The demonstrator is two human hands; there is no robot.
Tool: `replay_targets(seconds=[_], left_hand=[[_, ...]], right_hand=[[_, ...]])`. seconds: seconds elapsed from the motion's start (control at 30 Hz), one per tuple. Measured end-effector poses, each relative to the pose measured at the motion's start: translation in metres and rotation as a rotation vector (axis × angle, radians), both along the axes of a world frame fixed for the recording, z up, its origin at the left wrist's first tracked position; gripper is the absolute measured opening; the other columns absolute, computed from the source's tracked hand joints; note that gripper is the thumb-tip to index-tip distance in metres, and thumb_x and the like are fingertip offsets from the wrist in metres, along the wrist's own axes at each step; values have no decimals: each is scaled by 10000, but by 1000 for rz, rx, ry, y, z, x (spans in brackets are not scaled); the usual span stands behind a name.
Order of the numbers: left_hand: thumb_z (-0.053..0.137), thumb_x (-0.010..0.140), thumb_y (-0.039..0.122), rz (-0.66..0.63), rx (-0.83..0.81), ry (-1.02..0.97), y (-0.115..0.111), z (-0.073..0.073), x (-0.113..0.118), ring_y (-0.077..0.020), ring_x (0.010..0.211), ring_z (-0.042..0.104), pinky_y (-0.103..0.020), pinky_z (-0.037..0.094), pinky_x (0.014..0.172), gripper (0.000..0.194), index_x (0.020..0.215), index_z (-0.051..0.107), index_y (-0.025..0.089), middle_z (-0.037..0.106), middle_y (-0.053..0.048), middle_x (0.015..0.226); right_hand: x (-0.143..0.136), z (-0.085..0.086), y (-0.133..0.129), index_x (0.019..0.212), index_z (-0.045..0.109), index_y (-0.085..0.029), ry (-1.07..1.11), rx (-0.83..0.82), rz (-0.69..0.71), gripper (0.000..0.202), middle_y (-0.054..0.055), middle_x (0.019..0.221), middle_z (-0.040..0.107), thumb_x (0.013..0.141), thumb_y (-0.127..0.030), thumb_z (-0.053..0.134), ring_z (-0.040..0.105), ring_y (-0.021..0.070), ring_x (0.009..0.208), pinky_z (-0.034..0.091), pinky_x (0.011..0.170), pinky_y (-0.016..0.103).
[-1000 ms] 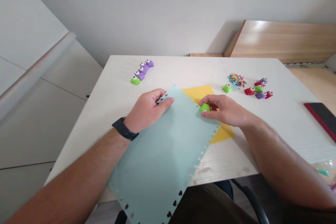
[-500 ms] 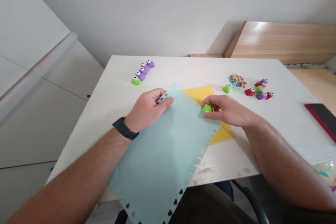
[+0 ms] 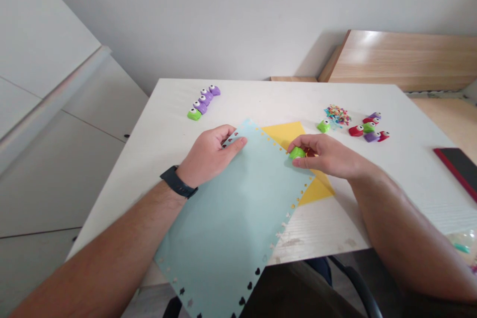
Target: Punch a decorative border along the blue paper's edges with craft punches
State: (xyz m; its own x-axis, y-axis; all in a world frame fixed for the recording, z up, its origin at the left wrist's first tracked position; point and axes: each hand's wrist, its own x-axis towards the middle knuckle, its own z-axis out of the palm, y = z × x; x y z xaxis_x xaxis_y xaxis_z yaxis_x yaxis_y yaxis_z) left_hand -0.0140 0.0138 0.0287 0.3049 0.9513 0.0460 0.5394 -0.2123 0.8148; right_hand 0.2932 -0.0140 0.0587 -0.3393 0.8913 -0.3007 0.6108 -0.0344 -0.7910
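Note:
My left hand (image 3: 214,153) pinches the upper left edge of a light blue sheet of paper (image 3: 234,213), thumb on top. Small shapes such as hearts and flowers are cut out along the sheet's edges. At the sheet's right edge, my right hand (image 3: 322,155) is closed around a green craft punch (image 3: 297,153) with an eye on it. The punch sits against the paper's edge; whether paper is inside its slot I cannot tell. Under the blue sheet lies a yellow sheet (image 3: 316,191), partly covered.
A row of purple punches (image 3: 206,97) and a green one (image 3: 194,114) stands at the back left. At the right are a pile of colourful confetti (image 3: 338,115), another green punch (image 3: 323,126), several red, purple and green punches (image 3: 368,127), and a dark red-edged object (image 3: 456,166).
The green punch and my right hand have shifted very slightly to the right along the paper's edge. My left hand keeps its hold on the sheet.

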Motion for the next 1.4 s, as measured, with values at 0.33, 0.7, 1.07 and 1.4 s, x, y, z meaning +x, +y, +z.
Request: replay_targets(seconds=[0.33,0.7,1.07,1.4], left_hand=[[652,960,533,-4,-6,-20,0,0,0,-151,691,568,-254,397,591,354,950,701,183,694,-1,804],[666,954,523,8,3,-16,1,-1,0,-138,670,557,-253,374,579,343,939,706,183,682,10,786],[656,959,533,-7,7,-12,1,-3,0,-139,671,549,-249,381,579,356,939,699,181,669,8,783],[665,952,531,-6,-15,-23,0,-2,1,-131,656,538,-248,382,571,346,942,694,187,657,16,773]], right_hand=[[-4,-4,-1,1103,744,-174,10,-22,18,345,-4,786,642,831,-384,778,555,157,697,437,634,300],[-5,-12,0,1071,753,-190,-41,19,16,312,-18,772,644,821,-376,775,549,148,681,438,630,300],[-10,-10,-1,1027,742,-203,-88,28,-11,279,-12,793,668,802,-367,749,569,159,702,441,659,310],[-9,-16,-1,1013,745,-215,-97,78,-51,267,-14,776,677,794,-367,750,569,160,685,438,645,312]])
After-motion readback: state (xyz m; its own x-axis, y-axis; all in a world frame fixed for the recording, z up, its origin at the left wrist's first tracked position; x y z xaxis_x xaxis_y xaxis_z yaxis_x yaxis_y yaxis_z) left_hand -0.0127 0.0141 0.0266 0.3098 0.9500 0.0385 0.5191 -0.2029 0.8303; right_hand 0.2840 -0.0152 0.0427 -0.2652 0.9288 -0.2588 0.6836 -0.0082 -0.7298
